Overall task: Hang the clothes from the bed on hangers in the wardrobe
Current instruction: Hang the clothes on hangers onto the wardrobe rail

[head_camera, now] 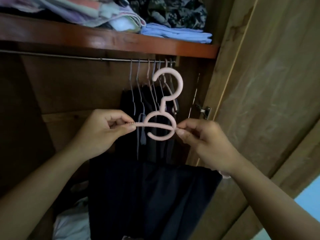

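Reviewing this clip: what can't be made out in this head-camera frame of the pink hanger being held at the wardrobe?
- Pink hanger: arm ends hidden inside left hand and right hand.
- Dark garment: type unclear in shadow; its top sits behind the right wrist, bottom cut off by the frame edge.
- Hung clothes: too dark to count.
- Rail: left end lost in shadow.

The pink hanger's (161, 116) arms vanish inside both hands; the dark garment (147, 196) below runs off the bottom edge.
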The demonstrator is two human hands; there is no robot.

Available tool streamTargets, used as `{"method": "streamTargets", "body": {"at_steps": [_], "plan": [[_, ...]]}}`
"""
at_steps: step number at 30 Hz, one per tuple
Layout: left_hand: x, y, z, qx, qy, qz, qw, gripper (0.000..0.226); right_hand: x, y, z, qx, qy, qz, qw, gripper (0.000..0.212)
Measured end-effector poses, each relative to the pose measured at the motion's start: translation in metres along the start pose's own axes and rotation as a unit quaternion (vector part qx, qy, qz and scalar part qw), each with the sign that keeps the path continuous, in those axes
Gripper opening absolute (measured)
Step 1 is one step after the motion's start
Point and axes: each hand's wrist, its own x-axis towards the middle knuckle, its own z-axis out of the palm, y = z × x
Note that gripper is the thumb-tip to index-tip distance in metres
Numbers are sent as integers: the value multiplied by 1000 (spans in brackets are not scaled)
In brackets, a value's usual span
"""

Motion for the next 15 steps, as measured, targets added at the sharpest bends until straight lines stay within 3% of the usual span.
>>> {"method": "streamTargets", "body": {"at_steps": [9,15], "plan": [[10,-48,-70,141,0,-35,989,9,65,-24,65,6,-69,-17,997,21],[31,-86,-94,198,9,-60,978,14,108,-36,109,114,-123,62,984,24]]}}
